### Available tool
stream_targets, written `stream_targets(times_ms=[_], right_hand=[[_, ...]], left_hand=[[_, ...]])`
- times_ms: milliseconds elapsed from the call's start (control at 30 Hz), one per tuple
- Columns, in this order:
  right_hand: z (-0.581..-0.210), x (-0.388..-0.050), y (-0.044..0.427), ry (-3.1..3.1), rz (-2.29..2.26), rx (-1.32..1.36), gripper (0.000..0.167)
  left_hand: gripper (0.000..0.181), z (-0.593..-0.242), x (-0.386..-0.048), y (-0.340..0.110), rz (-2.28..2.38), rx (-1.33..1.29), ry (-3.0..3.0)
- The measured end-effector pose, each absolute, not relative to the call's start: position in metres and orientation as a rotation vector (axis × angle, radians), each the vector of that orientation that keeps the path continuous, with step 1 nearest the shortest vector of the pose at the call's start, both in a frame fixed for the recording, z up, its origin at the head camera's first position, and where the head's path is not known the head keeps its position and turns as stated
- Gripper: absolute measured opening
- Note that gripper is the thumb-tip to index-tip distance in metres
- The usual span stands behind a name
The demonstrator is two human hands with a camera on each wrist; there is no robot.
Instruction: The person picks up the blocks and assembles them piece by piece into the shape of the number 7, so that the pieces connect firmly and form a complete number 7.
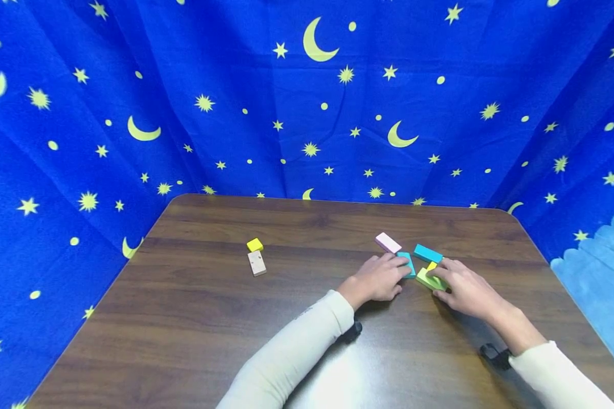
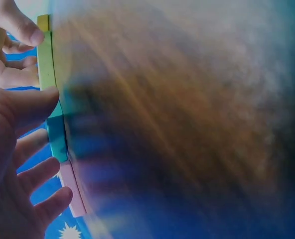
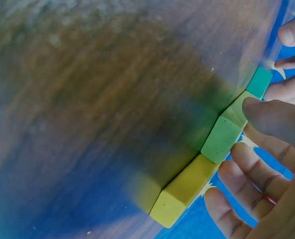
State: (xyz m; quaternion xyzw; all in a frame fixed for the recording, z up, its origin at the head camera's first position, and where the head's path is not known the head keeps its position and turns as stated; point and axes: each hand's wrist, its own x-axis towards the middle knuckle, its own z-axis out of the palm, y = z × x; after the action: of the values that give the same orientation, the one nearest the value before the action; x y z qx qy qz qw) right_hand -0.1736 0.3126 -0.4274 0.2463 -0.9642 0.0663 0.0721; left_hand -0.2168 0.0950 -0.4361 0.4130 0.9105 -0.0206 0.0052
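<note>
In the head view my left hand [image 1: 381,278] holds the near end of a blue block [image 1: 407,265], thumb on the near side and fingers at its left. My right hand [image 1: 465,288] pinches a light green block [image 1: 428,278] between thumb and index finger. A yellow block [image 1: 432,266] lies behind the green one, partly hidden by the right hand. Farther back is another blue block [image 1: 427,253]. A pink block [image 1: 388,242] lies beyond my left fingers, close to the first blue block. In the left wrist view, the green [image 2: 47,62] and pink [image 2: 73,189] blocks flank the blue one.
Away to the left on the wooden table [image 1: 194,318] lie a small yellow block [image 1: 254,245] and a pale block with dark marks [image 1: 257,263], close together. A blue cloth [image 1: 266,102] with moons and stars hangs behind the table's far edge.
</note>
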Motion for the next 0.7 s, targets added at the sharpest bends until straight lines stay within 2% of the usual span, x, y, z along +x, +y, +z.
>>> stream_targets(times_ms=[467,700], right_hand=[[-0.4267,-0.1734,0.3108,-2.911,0.193,0.71,0.033],[-0.4275,-0.1741,0.3091,-2.91,0.201,0.705,0.031]], left_hand=[[0.029,-0.4347,-0.2176,0.0925,-0.015,1.382,2.934],[0.03,-0.435,-0.22,0.0922,-0.003,1.371,2.924]])
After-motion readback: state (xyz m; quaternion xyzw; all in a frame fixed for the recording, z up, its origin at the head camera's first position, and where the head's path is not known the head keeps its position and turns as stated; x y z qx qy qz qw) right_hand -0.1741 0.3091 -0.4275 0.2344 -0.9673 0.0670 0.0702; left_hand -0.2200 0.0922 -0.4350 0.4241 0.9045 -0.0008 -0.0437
